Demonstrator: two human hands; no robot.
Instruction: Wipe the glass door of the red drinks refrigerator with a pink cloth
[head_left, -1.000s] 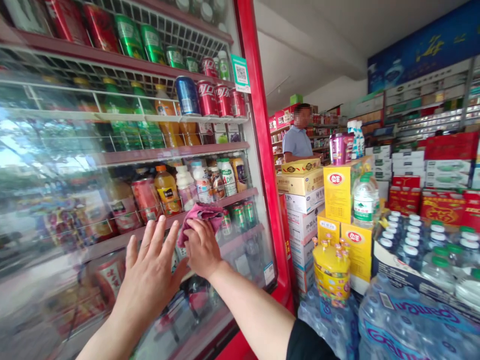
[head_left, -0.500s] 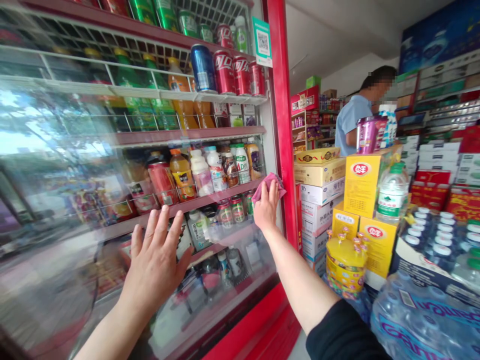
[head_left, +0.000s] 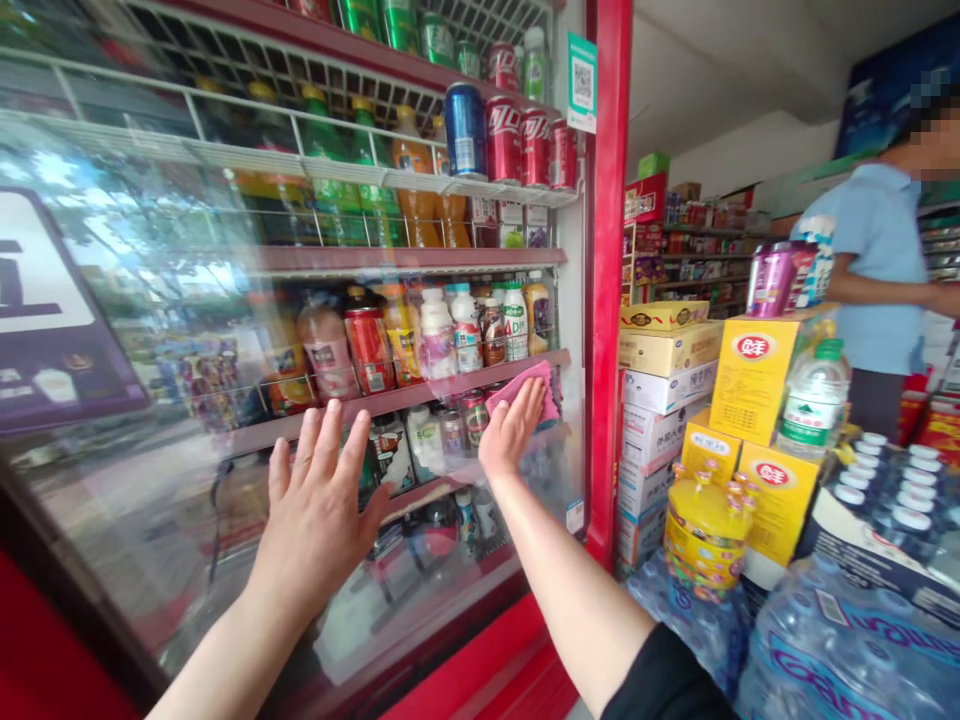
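My left hand is spread flat, its fingers apart, in front of the glass door of a drinks fridge, and holds nothing. To its right, my right hand presses a pink cloth against the glass with its fingers laid over it. The cloth is near the right side of the pane, just left of the red door frame. Behind the glass, bottles and cans stand on wire shelves, among them a blue can and a white bottle.
Right of the fridge are stacked cartons, yellow boxes, a large clear water bottle and wrapped water packs. A person in a blue shirt stands behind them. A QR-code sticker is on the fridge.
My right hand has slid the cloth leftward on the glass, away from the red frame. My left hand keeps its spread pose. The view has shifted, and the person behind has moved right.
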